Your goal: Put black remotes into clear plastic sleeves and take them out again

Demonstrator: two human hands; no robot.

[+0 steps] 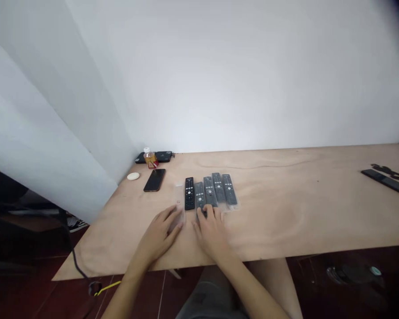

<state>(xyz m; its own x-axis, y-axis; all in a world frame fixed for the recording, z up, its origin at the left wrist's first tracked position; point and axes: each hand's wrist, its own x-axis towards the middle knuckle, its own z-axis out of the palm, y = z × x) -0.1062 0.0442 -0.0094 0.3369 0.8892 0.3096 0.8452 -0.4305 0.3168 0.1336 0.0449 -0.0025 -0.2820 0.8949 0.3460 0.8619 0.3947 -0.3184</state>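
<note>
The right hand (211,232) lies palm down with its fingers curved over the lower end of a sleeved remote (200,197); whether it is actually grasping or only resting there, I cannot tell. The left hand (159,235) sits just beside it, fingers extended and loosely together, not clenched, its fingertips at a clear plastic sleeve (178,199) on the left of a black remote (189,193).

That black remote and the sleeved one lead a close, slightly fanned row just ahead of the hands. Three more remotes in plastic sleeves (218,188) lie to the right, their upper ends pointing away from the person. All of them lie flat on the plywood tabletop (286,212).

Farther left stand a black phone (154,180), a small white oval object (133,176), and a small bottle with an amber label (149,158) against a flat black box (154,157). Well off to the right lie another long black remote (385,181) and some black pieces (387,170). A white wall (239,75) rises behind the tabletop.
</note>
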